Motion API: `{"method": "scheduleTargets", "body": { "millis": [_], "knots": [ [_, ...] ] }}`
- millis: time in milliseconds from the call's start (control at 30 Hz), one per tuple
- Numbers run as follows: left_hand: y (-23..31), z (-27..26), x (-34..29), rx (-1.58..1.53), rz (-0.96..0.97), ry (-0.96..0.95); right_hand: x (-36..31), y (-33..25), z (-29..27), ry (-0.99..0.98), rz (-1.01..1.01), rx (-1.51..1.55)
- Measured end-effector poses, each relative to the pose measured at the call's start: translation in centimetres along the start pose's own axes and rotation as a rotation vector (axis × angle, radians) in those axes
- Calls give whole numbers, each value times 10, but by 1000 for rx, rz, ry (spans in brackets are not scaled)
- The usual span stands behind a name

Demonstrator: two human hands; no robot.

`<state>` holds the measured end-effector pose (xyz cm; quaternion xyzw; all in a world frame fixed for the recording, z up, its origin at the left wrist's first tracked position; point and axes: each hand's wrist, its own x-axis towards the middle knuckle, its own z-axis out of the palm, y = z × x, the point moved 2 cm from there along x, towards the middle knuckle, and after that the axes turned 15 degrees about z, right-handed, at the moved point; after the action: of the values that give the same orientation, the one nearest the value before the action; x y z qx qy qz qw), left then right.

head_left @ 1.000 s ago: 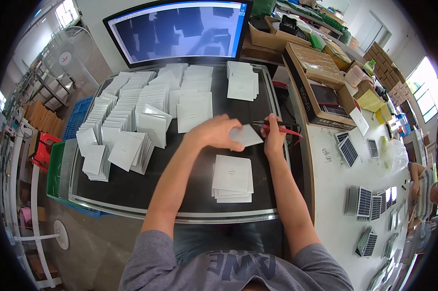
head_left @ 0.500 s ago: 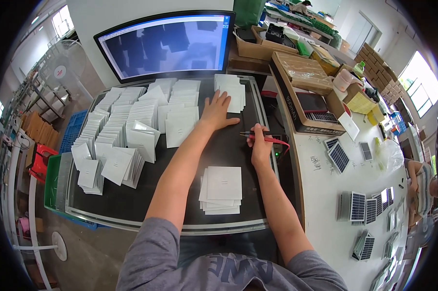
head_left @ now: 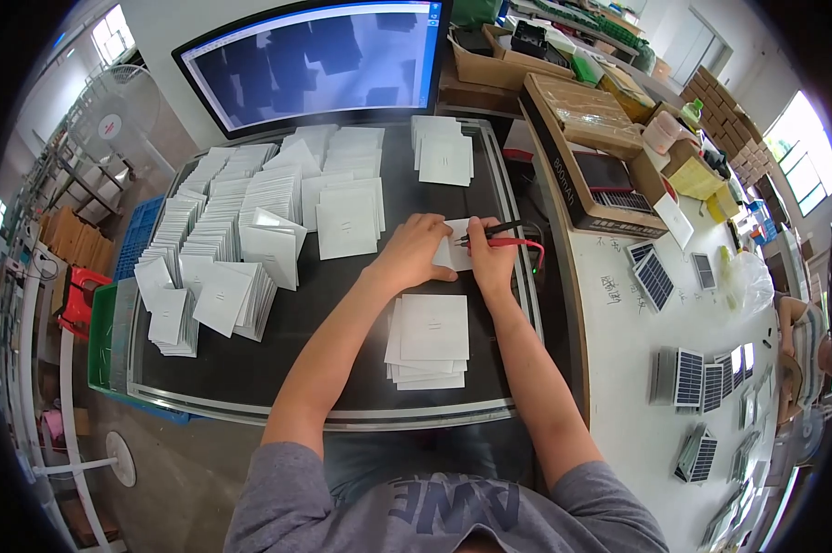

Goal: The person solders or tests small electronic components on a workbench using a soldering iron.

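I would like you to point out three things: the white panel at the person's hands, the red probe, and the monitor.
White panel point(head_left: 458, 257), head view: on its uncovered upper face.
Red probe point(head_left: 503, 241), head view: on its red handle.
Monitor point(head_left: 315, 69), head view: near the middle of its screen.

"What's at the left hand point(head_left: 418, 249)?"
"A white square panel point(head_left: 455, 255), held at its edge. Just to its right, the right hand point(head_left: 492, 258) grips a red probe point(head_left: 504, 242) and black probe point(head_left: 503, 227)."
"Around them?"
"Left of the left hand, crowded white stacks point(head_left: 270, 201); nearer the person, a loose pile point(head_left: 434, 329)."
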<state>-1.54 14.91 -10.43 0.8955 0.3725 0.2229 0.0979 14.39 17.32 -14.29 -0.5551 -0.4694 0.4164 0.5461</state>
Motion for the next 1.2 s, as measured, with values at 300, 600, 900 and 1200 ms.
{"method": "scheduleTargets", "body": {
  "millis": [300,600,900,1200],
  "knots": [
    [0,0,-5,-75,-10,-27,-2,3,2,6,12,-25],
    [0,0,-4,-65,-5,16,-2,-1,1,26,67,-100],
    [7,-45,-9,-228,-104,-264,4,-7,-20,-28,265,532],
    [4,-38,12,-56,-73,-538,1,-10,-14,-21,264,414]
  ]
}}
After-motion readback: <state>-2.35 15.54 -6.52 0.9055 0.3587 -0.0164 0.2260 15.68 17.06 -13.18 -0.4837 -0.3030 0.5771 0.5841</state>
